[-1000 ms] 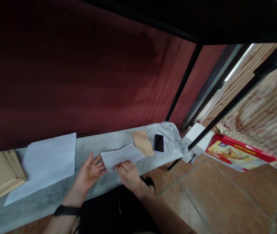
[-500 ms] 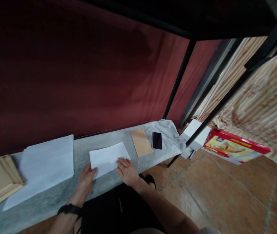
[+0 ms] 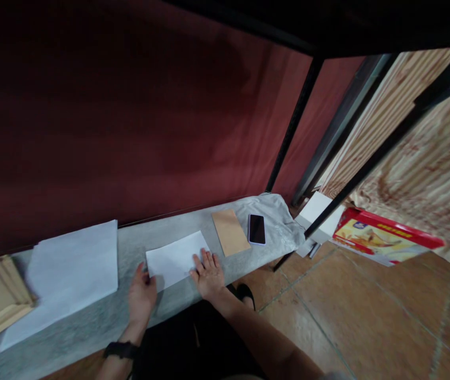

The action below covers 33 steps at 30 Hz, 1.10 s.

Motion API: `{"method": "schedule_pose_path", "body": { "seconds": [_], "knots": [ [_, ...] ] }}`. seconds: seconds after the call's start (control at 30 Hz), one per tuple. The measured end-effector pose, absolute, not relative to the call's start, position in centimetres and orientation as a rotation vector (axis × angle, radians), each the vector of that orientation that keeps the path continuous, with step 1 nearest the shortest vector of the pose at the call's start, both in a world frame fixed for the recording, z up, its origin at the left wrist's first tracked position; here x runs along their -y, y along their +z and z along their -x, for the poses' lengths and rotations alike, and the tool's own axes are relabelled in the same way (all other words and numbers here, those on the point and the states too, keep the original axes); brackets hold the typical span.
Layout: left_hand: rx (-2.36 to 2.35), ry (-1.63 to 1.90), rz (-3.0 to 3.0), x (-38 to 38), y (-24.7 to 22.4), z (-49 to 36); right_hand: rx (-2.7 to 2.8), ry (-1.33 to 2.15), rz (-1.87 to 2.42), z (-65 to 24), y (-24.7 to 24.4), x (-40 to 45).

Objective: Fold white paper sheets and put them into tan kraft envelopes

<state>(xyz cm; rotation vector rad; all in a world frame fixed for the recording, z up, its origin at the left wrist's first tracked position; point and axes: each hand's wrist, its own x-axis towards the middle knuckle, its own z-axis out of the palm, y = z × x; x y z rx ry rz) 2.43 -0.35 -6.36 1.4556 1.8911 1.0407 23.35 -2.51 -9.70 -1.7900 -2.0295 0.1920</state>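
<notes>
A white sheet of paper (image 3: 175, 258), perhaps folded, lies flat on the grey cloth (image 3: 130, 248) in front of me. My right hand (image 3: 209, 277) rests flat on its right end, fingers spread. At the paper's left edge is my left hand (image 3: 142, 293), its fingers loosely bent and the thumb apart from them; nothing shows in its grasp. Whether it touches the paper's edge is hard to tell. Just right of the paper lies a tan rectangular card or booklet (image 3: 231, 232), and beyond that a phone (image 3: 256, 229) with a dark screen.
To the left, large white sheets (image 3: 76, 269) lie partly beneath a wooden frame or shallow tray (image 3: 1, 295). A dark red panel (image 3: 149, 132) rises behind the bench. Black metal posts (image 3: 294, 126) stand on the right. A red and yellow box (image 3: 387, 235) sits on the tiled floor.
My left hand has loosened from the paper's left edge, where its thumb lay on top. My right hand's fingers have spread and shifted slightly. The view has moved a little.
</notes>
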Motion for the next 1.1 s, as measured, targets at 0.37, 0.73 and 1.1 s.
{"method": "schedule_pose_path", "body": {
  "seconds": [0.37,0.73,1.1],
  "knots": [
    [-1.894,0.402,-2.374,0.5,-8.1,-8.5,2.009,0.181,1.796,-23.3,-9.3,2.8],
    [-1.904,0.337,-2.455,0.6,-8.7,-6.3,2.238,0.278,1.638,-21.3,-7.3,-2.9],
    [-1.923,0.325,-2.397,0.8,-8.1,-6.5,2.082,0.276,1.894,-23.2,-7.4,-4.8]
  ]
}}
